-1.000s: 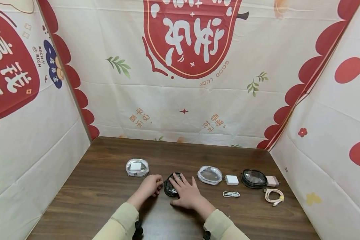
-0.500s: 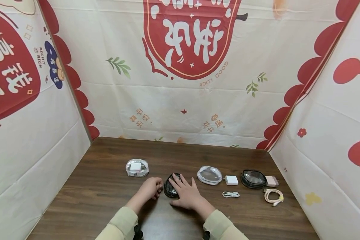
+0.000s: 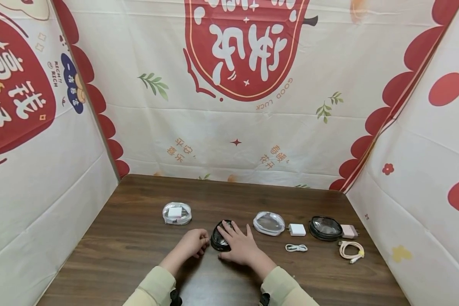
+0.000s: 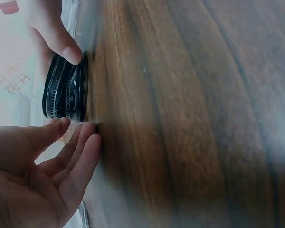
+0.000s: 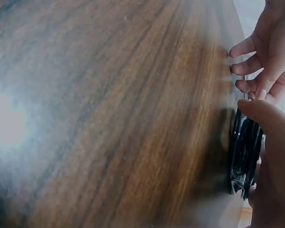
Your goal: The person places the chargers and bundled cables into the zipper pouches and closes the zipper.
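Note:
In the head view a small oval pouch with black edging and a see-through top (image 3: 216, 240) lies mid-table, something whitish showing inside. Zipper teeth run round its side wall (image 4: 61, 90) in the left wrist view. My right hand (image 3: 240, 246) presses on it from above, fingers straight and spread, the thumb against its near edge. At the pouch's left end, my left hand (image 3: 193, 243) pinches with thumb and forefinger by the zipper; the pinched part is hidden by the fingertips. The right wrist view has the pouch (image 5: 246, 147) edge-on beneath the right thumb.
A white-edged clear pouch (image 3: 183, 219) with a white charger (image 3: 174, 212) lies left. To the right are another white-edged pouch (image 3: 269, 223), a white charger (image 3: 297, 230), a white cable (image 3: 296, 247), a black pouch (image 3: 325, 228), a pink charger (image 3: 349, 231) and a pink cable (image 3: 361, 247).
Both hands keep nearly the same places at the pouch. A whitish patch now shows through the pouch's top beside the right fingers. The head view has shifted slightly.

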Demonstrator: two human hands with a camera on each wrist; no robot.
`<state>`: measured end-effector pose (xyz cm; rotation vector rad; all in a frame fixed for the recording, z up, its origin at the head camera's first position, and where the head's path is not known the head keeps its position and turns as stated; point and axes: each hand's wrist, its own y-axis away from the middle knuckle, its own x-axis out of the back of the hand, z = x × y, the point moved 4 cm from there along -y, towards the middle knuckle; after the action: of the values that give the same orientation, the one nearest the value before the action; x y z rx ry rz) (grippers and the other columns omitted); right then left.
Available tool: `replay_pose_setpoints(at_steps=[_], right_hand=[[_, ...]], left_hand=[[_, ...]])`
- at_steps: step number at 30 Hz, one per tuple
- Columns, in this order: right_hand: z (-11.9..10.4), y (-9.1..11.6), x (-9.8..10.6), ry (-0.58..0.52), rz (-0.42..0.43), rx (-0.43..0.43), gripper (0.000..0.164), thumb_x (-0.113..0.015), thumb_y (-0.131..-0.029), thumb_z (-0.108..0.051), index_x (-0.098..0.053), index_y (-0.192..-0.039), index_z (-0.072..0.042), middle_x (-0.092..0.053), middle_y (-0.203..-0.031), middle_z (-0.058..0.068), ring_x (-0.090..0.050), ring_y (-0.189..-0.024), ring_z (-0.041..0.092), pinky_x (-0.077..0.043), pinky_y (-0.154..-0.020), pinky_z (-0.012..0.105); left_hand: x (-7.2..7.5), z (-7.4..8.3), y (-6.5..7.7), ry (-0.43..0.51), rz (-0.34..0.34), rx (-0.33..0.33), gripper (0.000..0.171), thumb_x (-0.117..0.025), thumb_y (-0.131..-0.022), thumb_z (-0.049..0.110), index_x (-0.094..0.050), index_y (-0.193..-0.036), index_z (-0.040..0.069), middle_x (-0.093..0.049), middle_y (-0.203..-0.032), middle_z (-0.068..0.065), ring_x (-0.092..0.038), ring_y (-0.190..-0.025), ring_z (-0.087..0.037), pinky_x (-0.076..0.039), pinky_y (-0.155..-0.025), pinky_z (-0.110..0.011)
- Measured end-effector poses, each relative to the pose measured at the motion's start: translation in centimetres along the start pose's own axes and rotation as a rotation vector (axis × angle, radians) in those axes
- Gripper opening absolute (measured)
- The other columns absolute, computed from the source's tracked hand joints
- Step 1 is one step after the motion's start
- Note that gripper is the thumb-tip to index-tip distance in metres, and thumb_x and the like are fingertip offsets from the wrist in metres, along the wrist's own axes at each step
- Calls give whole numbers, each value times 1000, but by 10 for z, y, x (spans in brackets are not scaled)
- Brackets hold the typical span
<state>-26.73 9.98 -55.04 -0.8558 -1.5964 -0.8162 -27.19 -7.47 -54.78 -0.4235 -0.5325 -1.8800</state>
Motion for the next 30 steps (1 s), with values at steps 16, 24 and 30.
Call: replay_pose_setpoints(at_steps=[16,24,30], right_hand=[[-7,4,9,36,5,34,80,-59,-85,-64,-34,-152,-27,-18,-161,1,-14,-146,29,-9,-107,71],[-5,-8,-2,42,-18,-28,84,-56,-85,-69,-26,-154,-31,-14,-162,0,-12,-147,29,-6,-106,73],[-6,-9,-2,30,-29,-51,86,-58,-85,-66,-24,-155,-30,-15,-162,3,-13,-146,31,-6,-106,73]], left_hand=[[11,-2,-17,-87,110,1,15,-58,-95,5,-58,-80,5,-56,-65,-7,-57,-51,-17,-51,-42,-29],[15,3,-31,-140,117,-49,15,-56,-95,3,-58,-81,4,-57,-66,-9,-57,-51,-18,-49,-41,-29],[16,2,-33,-172,106,-78,15,-55,-96,3,-58,-81,4,-57,-67,-7,-56,-52,-17,-48,-42,-28]])
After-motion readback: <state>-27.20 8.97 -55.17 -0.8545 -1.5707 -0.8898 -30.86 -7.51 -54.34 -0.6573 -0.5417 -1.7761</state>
